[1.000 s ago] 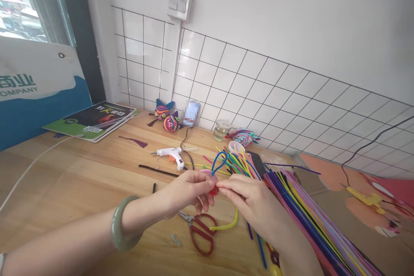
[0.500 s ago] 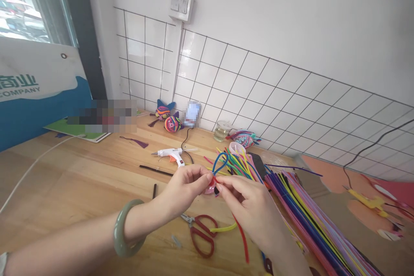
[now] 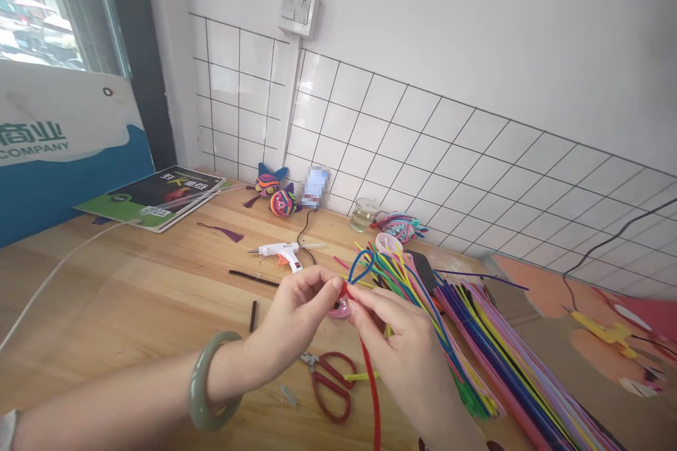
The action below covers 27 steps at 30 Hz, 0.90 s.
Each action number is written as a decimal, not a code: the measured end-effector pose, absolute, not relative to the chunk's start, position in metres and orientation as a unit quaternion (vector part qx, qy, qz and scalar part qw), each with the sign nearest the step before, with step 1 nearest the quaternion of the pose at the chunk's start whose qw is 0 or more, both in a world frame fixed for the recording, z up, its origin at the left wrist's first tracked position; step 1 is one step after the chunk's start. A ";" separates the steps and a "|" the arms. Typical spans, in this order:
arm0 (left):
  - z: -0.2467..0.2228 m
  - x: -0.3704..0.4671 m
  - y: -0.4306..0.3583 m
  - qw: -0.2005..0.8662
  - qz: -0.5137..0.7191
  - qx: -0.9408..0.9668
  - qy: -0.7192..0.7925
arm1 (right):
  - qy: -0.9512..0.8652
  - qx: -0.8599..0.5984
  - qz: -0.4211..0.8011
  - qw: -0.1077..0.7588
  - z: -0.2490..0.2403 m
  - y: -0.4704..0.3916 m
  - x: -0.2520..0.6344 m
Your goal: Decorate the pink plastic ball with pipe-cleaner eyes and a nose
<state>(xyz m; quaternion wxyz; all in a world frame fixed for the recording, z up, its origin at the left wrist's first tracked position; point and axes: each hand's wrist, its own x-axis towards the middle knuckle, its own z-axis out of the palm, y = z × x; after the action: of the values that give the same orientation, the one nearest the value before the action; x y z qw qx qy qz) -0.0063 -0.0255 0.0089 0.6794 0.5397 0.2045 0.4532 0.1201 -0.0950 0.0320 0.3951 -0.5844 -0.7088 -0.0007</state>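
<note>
My left hand (image 3: 299, 303) is closed in a pinch at the base of a blue pipe cleaner loop (image 3: 362, 266), where a bit of red shows. My right hand (image 3: 405, 338) pinches a red pipe cleaner (image 3: 374, 394) right beside the left fingertips; its long tail hangs below the hand. Under the fingers a shiny pink piece (image 3: 341, 311) with a dark spot is partly hidden, and I cannot tell how it is joined. Red-handled scissors (image 3: 346, 405) lie on the table below, with a yellow pipe cleaner (image 3: 360, 376) across them.
Bundles of coloured pipe cleaners (image 3: 508, 352) fill the right side. A white glue gun (image 3: 279, 251) lies beyond my hands, with a yellow glue gun (image 3: 600, 330) far right. Along the wall stand a glass jar (image 3: 364, 215), a phone (image 3: 316, 187) and colourful stuffed ornaments (image 3: 283, 202).
The red pipe cleaner's tail has swung left and hangs lower. The pink piece has turned between my fingers, and the blue loop leans further right. Both hands stay close together.
</note>
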 end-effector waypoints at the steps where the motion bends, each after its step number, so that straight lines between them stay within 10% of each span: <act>1: 0.009 -0.006 -0.026 0.679 0.455 0.538 0.205 | -0.707 -0.585 -0.003 0.396 0.032 -0.095 0.120; 27: 0.011 -0.010 -0.020 0.795 0.294 0.489 0.207 | -0.778 -0.541 -0.068 0.311 0.044 -0.096 0.146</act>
<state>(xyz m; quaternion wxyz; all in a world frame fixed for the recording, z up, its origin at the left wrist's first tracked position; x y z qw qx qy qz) -0.0100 -0.0198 0.0108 0.7951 0.4887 0.2068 0.2936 0.1463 -0.0957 0.0440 0.3107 -0.5411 -0.7785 -0.0681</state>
